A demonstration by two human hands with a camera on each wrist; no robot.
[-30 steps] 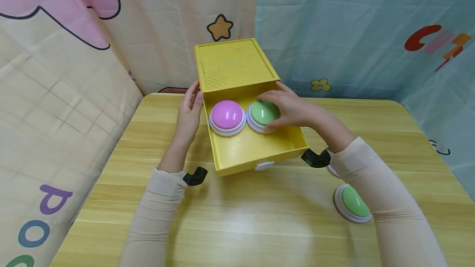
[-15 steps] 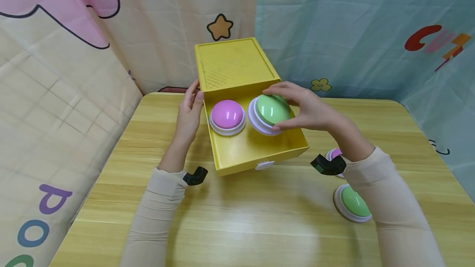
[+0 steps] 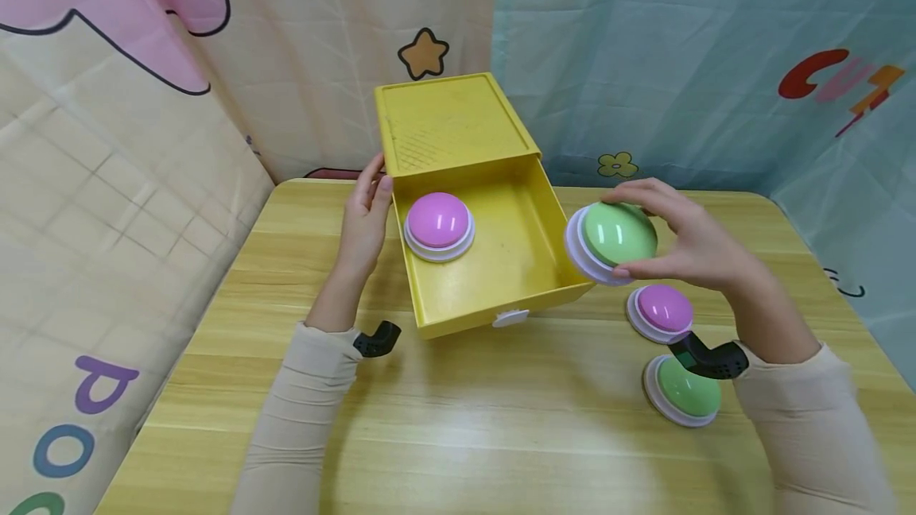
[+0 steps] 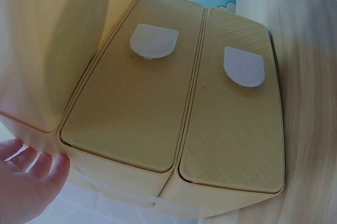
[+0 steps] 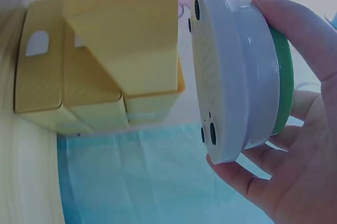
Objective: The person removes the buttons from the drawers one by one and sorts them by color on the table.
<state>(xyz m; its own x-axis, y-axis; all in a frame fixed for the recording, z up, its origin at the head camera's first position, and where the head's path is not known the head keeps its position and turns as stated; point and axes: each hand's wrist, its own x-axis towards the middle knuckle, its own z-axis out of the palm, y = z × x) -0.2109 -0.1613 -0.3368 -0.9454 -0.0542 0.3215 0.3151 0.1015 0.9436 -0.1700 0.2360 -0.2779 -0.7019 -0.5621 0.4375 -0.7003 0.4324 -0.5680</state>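
My right hand (image 3: 690, 241) grips a green dome push button (image 3: 619, 234) with a white base, in the air at the drawer's right front corner. In the right wrist view that green button (image 5: 242, 71) is tilted on edge, its white underside with dark feet turned to the camera. My left hand (image 3: 365, 221) rests its fingers against the left side of a yellow drawer cabinet (image 3: 458, 125). In the left wrist view, fingers (image 4: 55, 174) touch the cabinet's edge. The top drawer (image 3: 501, 269) is pulled out and holds a pink push button (image 3: 438, 221) at its left side.
Another pink button (image 3: 664, 308) and a green button (image 3: 687, 388) sit on the wooden table (image 3: 472, 420) at the right, below my right forearm. Two lower drawers (image 4: 131, 87) are closed. Printed curtains (image 3: 644, 46) hang behind the table and at its sides.
My right hand has lifted the green button out of the drawer and carried it rightward past the drawer wall. The left hand and cabinet have stayed in place.
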